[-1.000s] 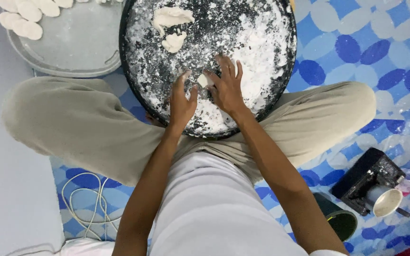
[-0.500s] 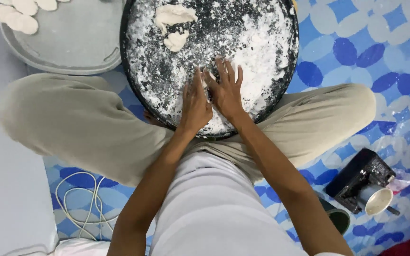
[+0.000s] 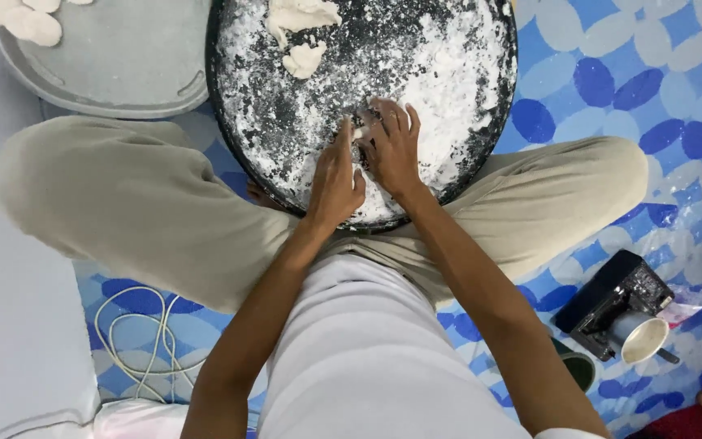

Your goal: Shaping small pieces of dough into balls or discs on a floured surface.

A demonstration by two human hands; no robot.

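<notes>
White flour is coating most of the round black pan [image 3: 237,97], which is resting between the seated person's crossed legs [image 3: 123,203] on a blue and white patterned mat [image 3: 611,89]. Near the pan's front rim, the left hand [image 3: 336,180] and the right hand [image 3: 393,150] are pressing side by side on a small piece of dough [image 3: 361,132], which is only peeking out between the fingertips. The left hand is lying flat with its fingers straight, the right is spreading its fingers wide; neither is closing into a grip, both are bearing down.

Toward the pan's far rim, two more dough lumps [image 3: 301,32] are waiting in the flour, well apart from the hands. Beyond the pan's left rim, a grey tray [image 3: 115,73] is holding a few flattened dough discs [image 3: 26,20] at its far corner.

The pan is sitting on legs and soft matting rather than on a firm surface, so hard pressing near the front rim is likely tipping it toward the lap and spilling flour onto the trousers. Where the flour is thinning to bare black metal under the palms, the dough is at risk of sticking and tearing. A loose white cable [image 3: 136,341] is lying left of the pan, behind the knee, and a white cup [image 3: 642,337] is leaning against a black device [image 3: 607,301] to the pan's right; a shifting leg could be catching either.
</notes>
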